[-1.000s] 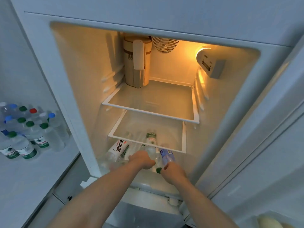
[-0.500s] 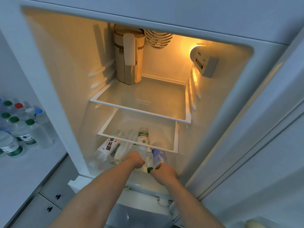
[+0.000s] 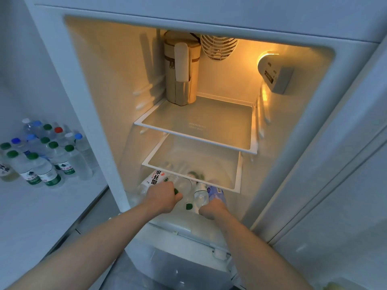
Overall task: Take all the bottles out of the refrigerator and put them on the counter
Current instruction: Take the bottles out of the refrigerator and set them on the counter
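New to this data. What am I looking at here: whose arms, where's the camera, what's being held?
There is no robot. A person wears one wide-angle camera on the head, so the single view looks forward and down along their own two bare arms into an open fridge.

The left hand is closed around a bottle with a green cap. The right hand grips a bottle with a blue label. Both bottles lie on the lowest level, among a few more lying there, including one with a green cap between the hands.

The two glass shelves above hold no bottles; the upper shelf carries only a beige pouch at the back.

To the left, the counter already holds a cluster of upright bottles with green, blue, red and white caps.
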`<state>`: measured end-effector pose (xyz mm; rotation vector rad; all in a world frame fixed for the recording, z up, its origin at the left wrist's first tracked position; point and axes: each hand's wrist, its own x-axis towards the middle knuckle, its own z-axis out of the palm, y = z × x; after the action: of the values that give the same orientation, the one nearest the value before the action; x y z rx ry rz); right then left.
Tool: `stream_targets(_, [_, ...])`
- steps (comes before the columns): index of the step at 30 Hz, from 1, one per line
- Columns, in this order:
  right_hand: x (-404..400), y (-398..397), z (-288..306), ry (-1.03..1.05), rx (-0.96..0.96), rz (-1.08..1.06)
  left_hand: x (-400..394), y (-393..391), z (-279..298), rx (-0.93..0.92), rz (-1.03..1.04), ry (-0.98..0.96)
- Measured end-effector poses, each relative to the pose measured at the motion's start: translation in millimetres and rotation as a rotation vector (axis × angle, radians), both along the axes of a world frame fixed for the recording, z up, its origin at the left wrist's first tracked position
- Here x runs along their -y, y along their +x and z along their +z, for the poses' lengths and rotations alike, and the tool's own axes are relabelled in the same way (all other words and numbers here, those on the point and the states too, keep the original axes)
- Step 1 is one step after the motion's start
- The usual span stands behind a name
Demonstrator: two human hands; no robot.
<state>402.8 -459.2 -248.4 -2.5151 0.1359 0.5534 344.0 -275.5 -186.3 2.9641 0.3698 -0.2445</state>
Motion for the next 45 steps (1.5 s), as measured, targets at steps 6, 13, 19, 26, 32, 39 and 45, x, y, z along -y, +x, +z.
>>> stream_targets(6, [-7, 29, -37, -0.009, -0.068, -0.031, -8, -20, 9, 0.200, -0.071, 0.030])
stream_targets(13, [-14, 17, -18, -0.141, -0.124, 0.101, 3, -35, 51, 0.366, -0.214, -0.039])
stream_targets(19, [-15, 40, -59, -0.141, -0.098, 0.043, -17, -55, 75, 0.409, -0.171, -0.023])
stream_targets(26, [-23, 19, -4, -0.093, -0.094, -0.041, -39, -64, 102, 0.488, -0.088, -0.061])
stream_targets(32, [-29, 14, 31, -0.040, -0.039, 0.007, -48, -72, 120, 0.520, -0.046, -0.035])
stream_targets(39, [-11, -8, 52, -0.041, 0.101, 0.114, -47, -80, 134, 0.544, -0.027, -0.024])
stream_targets(45, [-5, -33, 94, 0.012, 0.274, 0.086, -42, -91, 140, 0.571, -0.044, -0.015])
